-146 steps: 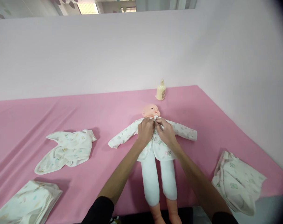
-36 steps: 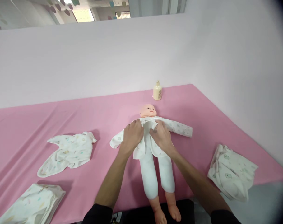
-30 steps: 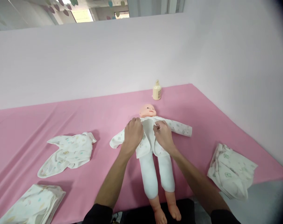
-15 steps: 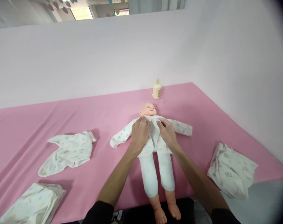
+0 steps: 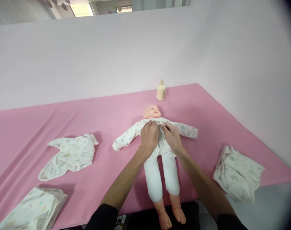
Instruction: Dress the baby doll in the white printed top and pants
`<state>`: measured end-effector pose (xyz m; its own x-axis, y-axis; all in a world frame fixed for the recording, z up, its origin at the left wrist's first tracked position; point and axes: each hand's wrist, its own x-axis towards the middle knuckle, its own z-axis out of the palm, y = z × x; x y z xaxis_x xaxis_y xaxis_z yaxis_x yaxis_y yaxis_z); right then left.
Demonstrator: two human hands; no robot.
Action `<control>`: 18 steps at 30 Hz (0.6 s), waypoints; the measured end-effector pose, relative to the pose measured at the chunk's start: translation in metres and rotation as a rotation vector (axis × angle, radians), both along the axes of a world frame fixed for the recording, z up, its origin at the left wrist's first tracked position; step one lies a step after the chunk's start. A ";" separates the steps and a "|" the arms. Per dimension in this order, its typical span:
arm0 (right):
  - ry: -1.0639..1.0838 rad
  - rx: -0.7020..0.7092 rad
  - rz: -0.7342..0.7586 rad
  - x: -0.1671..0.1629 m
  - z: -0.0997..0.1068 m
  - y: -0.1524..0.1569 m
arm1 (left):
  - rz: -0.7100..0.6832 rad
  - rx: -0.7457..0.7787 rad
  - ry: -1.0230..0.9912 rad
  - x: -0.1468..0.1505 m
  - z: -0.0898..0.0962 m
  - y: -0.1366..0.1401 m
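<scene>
My left hand point(image 5: 149, 135) and right hand point(image 5: 171, 135), each pinching a front edge of the jacket point(image 5: 165, 149) beneath them, sit equally near its opening, the doll point(image 5: 153, 179) lying lengthwise, head point(image 5: 151, 111) just beyond my fingers, feet point(image 5: 179, 215) back toward me.

Head-worn view, facing forward, down over pink cloth point(image 5: 107, 116)

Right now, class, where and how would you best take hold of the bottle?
Probably by the bottle's body, below its narrow top, coming from the right: it stands upright, with the wall behind and the doll's head in front, slightly left.
</scene>
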<state>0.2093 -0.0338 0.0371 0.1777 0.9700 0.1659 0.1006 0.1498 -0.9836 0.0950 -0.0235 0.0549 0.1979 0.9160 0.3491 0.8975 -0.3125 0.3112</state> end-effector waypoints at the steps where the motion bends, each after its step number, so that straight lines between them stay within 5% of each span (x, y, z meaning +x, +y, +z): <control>1: 0.008 -0.002 -0.005 0.000 -0.001 0.000 | -0.001 0.002 0.009 0.000 -0.001 0.000; 9: -0.162 0.122 0.025 0.003 -0.005 -0.002 | -0.012 0.033 0.030 0.001 -0.005 0.002; 18: -0.570 0.359 -0.013 -0.002 -0.028 -0.014 | -0.036 -0.022 -0.251 0.000 -0.007 0.007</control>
